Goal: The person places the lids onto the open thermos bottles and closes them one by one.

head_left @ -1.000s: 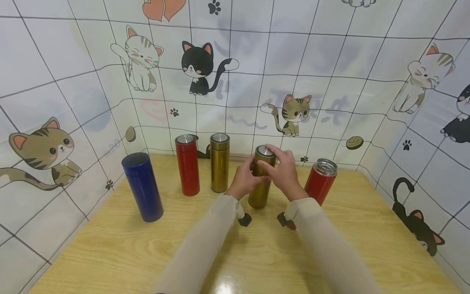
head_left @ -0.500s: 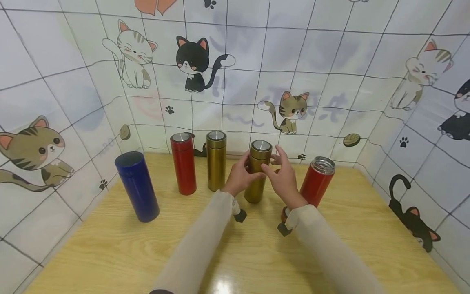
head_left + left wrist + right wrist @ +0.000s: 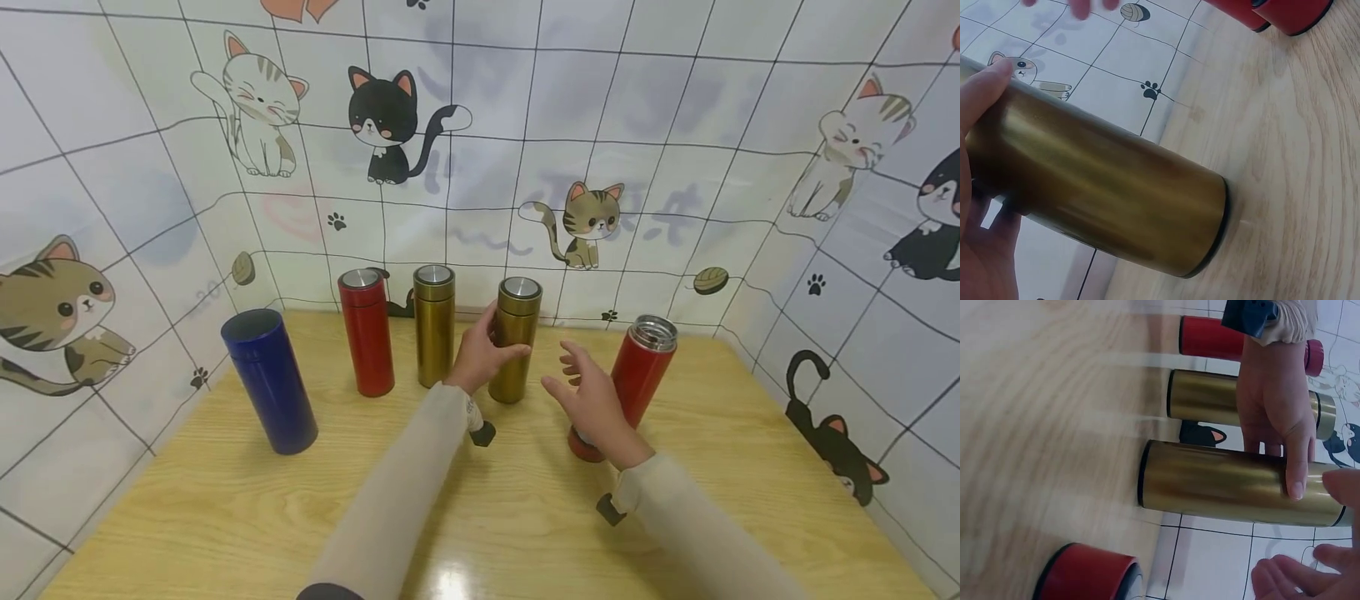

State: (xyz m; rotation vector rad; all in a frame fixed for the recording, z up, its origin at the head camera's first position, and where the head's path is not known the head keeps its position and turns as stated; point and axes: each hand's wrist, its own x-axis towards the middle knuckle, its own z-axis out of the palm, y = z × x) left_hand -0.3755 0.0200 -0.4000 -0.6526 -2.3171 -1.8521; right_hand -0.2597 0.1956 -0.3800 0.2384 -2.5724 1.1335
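Note:
A gold thermos flask with a silver-topped lid stands upright on the table. My left hand holds it from the left, thumb across the front; the left wrist view shows the gold thermos flask with its base on the wood. To its right my right hand is held in the air, fingers apart and touching nothing. Just behind that hand is a red thermos flask without its lid, its steel mouth exposed and lower part hidden. A red lid lies on the table below the right hand, partly covered by it.
To the left stand a second gold thermos flask, a lidded red thermos flask and a blue thermos flask. A cat-printed, tile-patterned sheet rises behind the wooden table.
My right hand has let go of the gold thermos flask's top and moved right and down. The left hand keeps its hold; the flask has shifted slightly left and back. The head view has turned a little.

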